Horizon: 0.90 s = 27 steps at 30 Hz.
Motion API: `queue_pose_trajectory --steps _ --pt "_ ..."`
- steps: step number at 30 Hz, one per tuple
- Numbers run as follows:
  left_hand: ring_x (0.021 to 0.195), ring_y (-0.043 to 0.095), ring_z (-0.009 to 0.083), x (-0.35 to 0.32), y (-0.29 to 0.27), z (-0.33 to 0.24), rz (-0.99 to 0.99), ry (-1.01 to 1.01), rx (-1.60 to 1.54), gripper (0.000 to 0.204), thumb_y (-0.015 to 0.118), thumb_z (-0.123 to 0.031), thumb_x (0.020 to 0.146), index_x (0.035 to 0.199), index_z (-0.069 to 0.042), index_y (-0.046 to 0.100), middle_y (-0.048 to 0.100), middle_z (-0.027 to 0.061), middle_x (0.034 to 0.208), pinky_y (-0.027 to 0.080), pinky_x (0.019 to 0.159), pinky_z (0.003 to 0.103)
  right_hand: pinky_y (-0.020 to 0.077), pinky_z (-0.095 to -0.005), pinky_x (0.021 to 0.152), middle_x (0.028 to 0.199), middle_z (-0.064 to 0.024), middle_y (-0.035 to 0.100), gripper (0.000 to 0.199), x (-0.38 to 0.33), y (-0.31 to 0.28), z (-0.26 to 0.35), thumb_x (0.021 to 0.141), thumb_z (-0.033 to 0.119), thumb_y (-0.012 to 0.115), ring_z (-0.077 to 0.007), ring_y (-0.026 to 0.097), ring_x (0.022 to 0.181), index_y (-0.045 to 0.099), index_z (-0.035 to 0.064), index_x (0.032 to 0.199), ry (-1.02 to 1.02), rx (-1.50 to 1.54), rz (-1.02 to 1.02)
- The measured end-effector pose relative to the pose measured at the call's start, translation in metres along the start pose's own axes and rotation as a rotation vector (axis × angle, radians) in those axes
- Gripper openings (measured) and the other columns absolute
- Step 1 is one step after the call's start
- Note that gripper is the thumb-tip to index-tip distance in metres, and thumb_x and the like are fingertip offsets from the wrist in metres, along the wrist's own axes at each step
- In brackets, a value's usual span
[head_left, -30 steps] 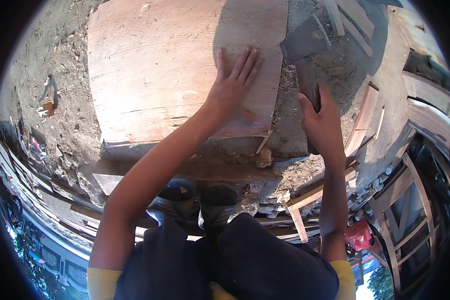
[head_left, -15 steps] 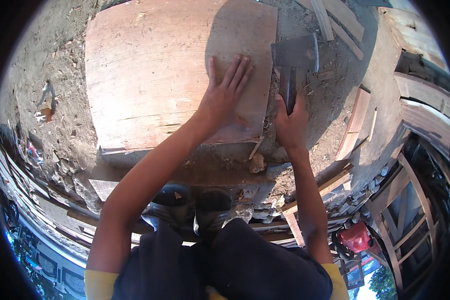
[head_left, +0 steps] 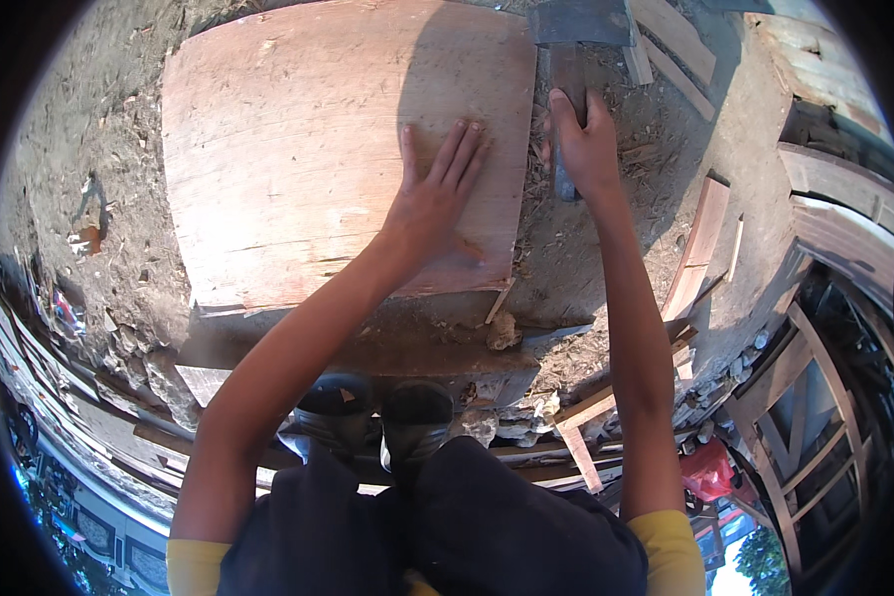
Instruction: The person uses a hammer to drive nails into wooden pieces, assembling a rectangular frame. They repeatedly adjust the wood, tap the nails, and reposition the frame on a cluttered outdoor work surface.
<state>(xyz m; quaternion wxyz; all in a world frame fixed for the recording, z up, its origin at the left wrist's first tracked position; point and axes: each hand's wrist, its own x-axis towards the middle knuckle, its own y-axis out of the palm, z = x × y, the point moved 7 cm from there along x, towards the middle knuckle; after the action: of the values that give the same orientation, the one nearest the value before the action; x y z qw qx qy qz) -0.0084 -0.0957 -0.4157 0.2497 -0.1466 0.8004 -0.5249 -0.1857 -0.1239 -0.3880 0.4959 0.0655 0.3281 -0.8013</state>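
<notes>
The large flat reddish-brown wooden slab [head_left: 338, 149] lies on the dirt ground [head_left: 99, 109] in front of the person's dark boots [head_left: 377, 412], and the left hand [head_left: 432, 204] rests on it near its right edge, palm down with fingers spread. The right hand [head_left: 584, 149] has its fingers curled tight round the dark wooden handle of a grey-headed hatchet [head_left: 569, 60], held just beside that edge. The left hand sits close to the blade's side, so a glancing stroke could reach those fingers or skid off into the chips

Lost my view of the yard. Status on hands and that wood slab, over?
Left hand flat on slab. Right hand gripping axe handle, blade raised beside slab's right edge. Wood chips around, nothing blocking.
</notes>
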Motion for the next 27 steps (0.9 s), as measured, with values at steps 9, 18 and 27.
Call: queue_pose_trajectory --steps 9,18,27 --pt "0.143 0.010 0.0323 -0.001 -0.002 0.001 -0.013 0.011 -0.034 0.126 0.064 -0.076 0.050 0.142 0.002 0.027 0.017 0.0190 0.152 0.010 0.104 0.071 0.0437 -0.0296 0.044 0.069 -0.0060 0.057 0.026 -0.010 -0.001 0.014 0.091 0.025 0.057 -0.0126 0.054 0.047 0.051 0.0005 0.097 -0.076 0.296 -0.068" --pt "0.143 0.010 0.0293 -0.002 0.000 0.002 0.044 -0.007 -0.043 0.128 0.064 -0.076 0.052 0.146 -0.001 0.020 0.019 0.0157 0.152 0.005 0.105 0.071 0.0433 -0.0277 0.045 0.068 -0.0058 0.055 0.023 -0.018 -0.002 0.009 0.091 0.024 0.056 -0.0122 0.054 0.048 0.051 0.0020 0.097 -0.037 0.081 -0.044" --pt "0.143 0.012 0.0291 0.001 -0.002 0.002 0.013 -0.007 0.029 0.127 0.063 -0.076 0.052 0.146 -0.002 0.021 0.020 0.0154 0.152 0.005 0.106 0.071 0.0447 -0.0265 0.047 0.070 -0.0063 0.056 0.023 0.000 0.009 -0.018 0.090 0.022 0.058 -0.0118 0.056 0.050 0.050 0.0025 0.099 -0.087 -0.142 -0.034"
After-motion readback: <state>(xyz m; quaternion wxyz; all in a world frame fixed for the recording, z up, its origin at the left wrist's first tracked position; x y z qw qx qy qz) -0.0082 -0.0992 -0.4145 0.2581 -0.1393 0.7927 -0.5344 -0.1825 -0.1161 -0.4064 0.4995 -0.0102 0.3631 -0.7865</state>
